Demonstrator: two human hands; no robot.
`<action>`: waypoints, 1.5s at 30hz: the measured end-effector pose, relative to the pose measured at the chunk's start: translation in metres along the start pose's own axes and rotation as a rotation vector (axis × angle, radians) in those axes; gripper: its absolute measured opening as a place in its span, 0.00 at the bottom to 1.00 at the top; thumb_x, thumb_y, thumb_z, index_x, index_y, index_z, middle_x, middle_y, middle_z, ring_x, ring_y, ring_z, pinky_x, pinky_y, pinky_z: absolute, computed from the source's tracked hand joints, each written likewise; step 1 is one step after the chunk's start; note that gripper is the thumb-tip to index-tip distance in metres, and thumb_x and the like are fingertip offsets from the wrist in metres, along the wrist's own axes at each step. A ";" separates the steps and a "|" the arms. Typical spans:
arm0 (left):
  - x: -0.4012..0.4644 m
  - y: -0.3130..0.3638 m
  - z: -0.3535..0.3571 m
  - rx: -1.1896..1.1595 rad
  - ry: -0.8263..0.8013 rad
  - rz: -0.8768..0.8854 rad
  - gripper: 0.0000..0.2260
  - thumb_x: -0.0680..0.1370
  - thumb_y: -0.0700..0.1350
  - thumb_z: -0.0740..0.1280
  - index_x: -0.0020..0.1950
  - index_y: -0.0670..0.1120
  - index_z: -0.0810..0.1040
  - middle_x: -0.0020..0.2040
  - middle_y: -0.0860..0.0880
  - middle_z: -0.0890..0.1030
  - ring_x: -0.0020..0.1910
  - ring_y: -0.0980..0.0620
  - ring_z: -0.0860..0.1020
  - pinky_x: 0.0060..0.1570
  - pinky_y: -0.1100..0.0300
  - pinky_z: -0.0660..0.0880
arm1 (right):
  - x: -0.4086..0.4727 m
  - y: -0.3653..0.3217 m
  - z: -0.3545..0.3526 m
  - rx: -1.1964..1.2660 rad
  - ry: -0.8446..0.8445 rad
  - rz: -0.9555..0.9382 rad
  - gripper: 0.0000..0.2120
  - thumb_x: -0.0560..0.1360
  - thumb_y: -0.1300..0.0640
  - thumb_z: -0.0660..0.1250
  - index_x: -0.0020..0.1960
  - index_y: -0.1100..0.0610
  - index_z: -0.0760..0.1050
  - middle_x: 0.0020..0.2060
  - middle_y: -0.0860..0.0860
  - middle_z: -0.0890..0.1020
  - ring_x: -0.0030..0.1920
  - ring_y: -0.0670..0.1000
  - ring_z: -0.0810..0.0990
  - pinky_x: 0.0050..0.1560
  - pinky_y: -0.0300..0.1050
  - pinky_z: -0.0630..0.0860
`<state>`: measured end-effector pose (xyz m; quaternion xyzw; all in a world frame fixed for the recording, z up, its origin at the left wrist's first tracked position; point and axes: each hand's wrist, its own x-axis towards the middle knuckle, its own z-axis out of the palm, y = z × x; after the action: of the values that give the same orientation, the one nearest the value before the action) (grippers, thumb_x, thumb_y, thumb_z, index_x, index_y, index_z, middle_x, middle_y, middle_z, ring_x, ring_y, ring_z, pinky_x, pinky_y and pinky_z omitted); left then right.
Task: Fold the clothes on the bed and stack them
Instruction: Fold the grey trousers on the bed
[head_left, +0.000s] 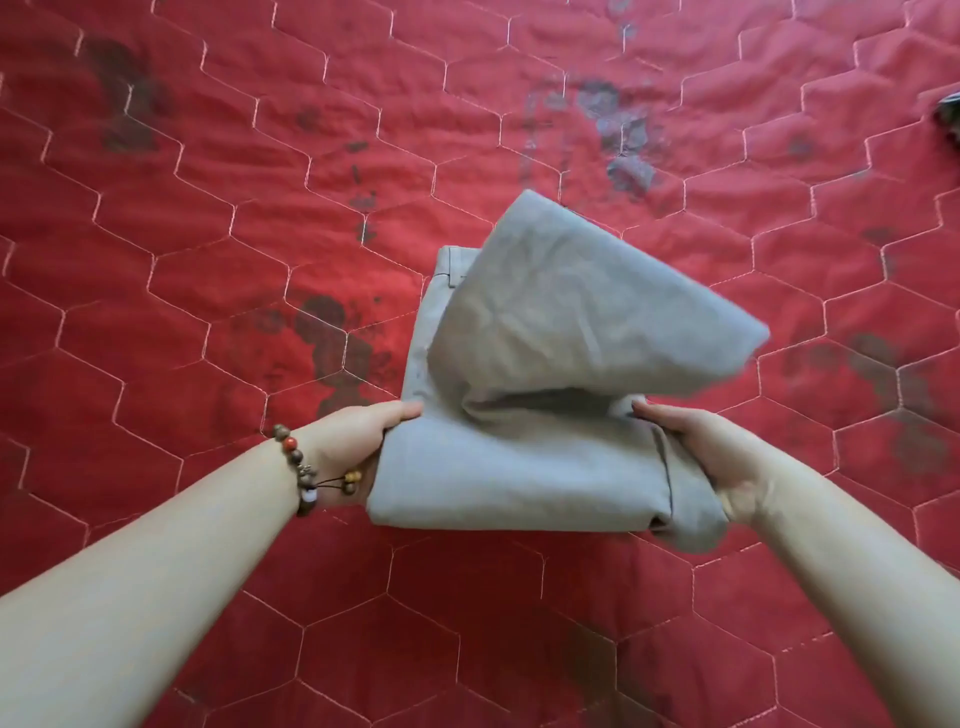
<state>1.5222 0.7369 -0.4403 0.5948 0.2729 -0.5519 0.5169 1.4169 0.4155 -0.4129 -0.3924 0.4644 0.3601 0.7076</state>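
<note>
A grey garment (545, 374), folded into a thick bundle, is held just above the red quilted bed cover (208, 234) in the middle of the view. My left hand (358, 441) grips its near left edge, thumb on top and fingers hidden underneath. At the near right edge, my right hand (711, 457) grips the fold the same way, its fingers tucked under the cloth. The top layer of the garment lifts up and bends toward the right, blurred at its tip. A waistband edge shows at the far left of the bundle.
The red cover with hexagon stitching and faded dark flower prints fills the whole view. A dark piece of cloth (948, 111) peeks in at the right edge, far side. A bead bracelet (301, 467) sits on my left wrist.
</note>
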 end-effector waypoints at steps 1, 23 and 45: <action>0.001 -0.003 -0.004 -0.002 -0.003 0.009 0.15 0.79 0.51 0.65 0.48 0.40 0.85 0.45 0.42 0.85 0.40 0.46 0.85 0.31 0.57 0.80 | -0.001 0.003 0.001 -0.014 -0.044 0.024 0.19 0.79 0.47 0.61 0.55 0.60 0.82 0.43 0.57 0.84 0.39 0.58 0.83 0.38 0.51 0.79; 0.002 -0.051 0.009 0.312 0.076 0.255 0.07 0.79 0.47 0.67 0.50 0.45 0.82 0.45 0.49 0.86 0.36 0.59 0.83 0.28 0.70 0.72 | 0.016 0.062 0.005 -0.347 0.277 -0.310 0.14 0.76 0.48 0.68 0.49 0.60 0.82 0.45 0.56 0.86 0.48 0.59 0.85 0.56 0.60 0.78; 0.031 0.009 0.035 0.160 0.509 0.768 0.05 0.78 0.44 0.68 0.45 0.45 0.80 0.42 0.48 0.85 0.41 0.50 0.82 0.46 0.51 0.78 | 0.047 -0.016 0.050 -0.472 0.556 -0.690 0.04 0.75 0.54 0.70 0.48 0.54 0.80 0.42 0.48 0.84 0.40 0.48 0.82 0.41 0.44 0.78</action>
<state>1.5251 0.6946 -0.4620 0.8071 0.1076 -0.1766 0.5530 1.4637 0.4598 -0.4410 -0.7536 0.3843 0.0823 0.5269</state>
